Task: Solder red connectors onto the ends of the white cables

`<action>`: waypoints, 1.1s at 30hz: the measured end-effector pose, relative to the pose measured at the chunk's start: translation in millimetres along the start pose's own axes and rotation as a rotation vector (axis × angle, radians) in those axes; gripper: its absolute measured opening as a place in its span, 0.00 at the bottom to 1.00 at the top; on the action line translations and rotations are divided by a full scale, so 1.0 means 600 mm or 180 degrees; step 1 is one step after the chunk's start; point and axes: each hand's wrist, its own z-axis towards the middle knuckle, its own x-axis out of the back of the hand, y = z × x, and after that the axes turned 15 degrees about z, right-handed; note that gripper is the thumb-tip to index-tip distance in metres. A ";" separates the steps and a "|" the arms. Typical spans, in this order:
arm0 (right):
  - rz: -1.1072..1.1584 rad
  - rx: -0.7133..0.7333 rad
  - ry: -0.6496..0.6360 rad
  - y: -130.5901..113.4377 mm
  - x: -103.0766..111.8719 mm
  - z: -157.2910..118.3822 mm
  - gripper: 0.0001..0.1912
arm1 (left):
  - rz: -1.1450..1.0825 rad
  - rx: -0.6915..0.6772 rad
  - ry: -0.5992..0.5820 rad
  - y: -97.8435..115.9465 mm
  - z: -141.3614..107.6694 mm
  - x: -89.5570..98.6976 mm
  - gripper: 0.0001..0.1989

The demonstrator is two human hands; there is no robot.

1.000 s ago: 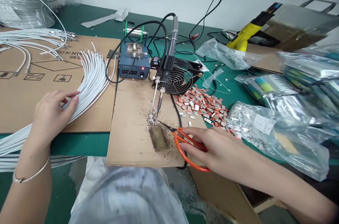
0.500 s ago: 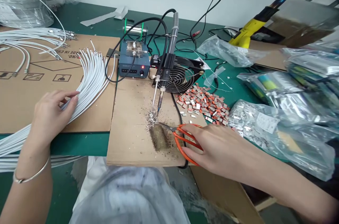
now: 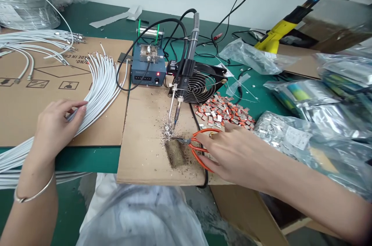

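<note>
A: What were the materials?
B: Smooth white cables (image 3: 100,87), fanned and curved, on flat brown cardboard (image 3: 31,110). Scissors (image 3: 190,142): orange looped handles, dark pointed blades. Bright, spiky metal scraps (image 3: 167,131).
A: Any writing?
B: "MADE IN CHI…" on the cardboard, near the cables.
A: And the hands?
B: Right hand (image 3: 228,151) gripped the scissors, at its nine o'clock. Left hand (image 3: 61,124) curled against the cables, their tips toward one o'clock; couldn't tell whether it had closed.

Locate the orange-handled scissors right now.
Head view, just below and right of centre: the orange-handled scissors are in the right hand, blades pointing left, tips near the silvery scraps and the brown pad.
</note>
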 end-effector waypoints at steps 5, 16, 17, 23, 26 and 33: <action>0.0006 -0.0046 -0.0056 -0.004 0.005 0.003 0.12 | 0.0023 -0.0014 -0.0012 0.001 0.001 -0.001 0.19; -0.0115 0.0104 0.0243 0.001 -0.007 0.006 0.05 | 0.0040 -0.0041 0.0054 0.001 -0.001 0.000 0.19; -0.0097 0.0095 0.0233 0.002 -0.008 0.006 0.05 | 0.0040 -0.0031 0.0042 0.001 -0.001 0.000 0.19; -0.0024 0.0088 0.0179 0.008 -0.014 -0.004 0.07 | 0.0024 0.0066 -0.0045 0.004 0.001 0.002 0.19; 0.0066 -0.0069 0.0256 0.011 -0.022 -0.014 0.09 | 0.0016 0.0081 -0.0115 0.006 0.002 0.002 0.19; 0.0881 -0.0265 0.0637 0.010 -0.047 -0.031 0.15 | 0.0042 0.0064 -0.0104 0.006 0.001 0.004 0.20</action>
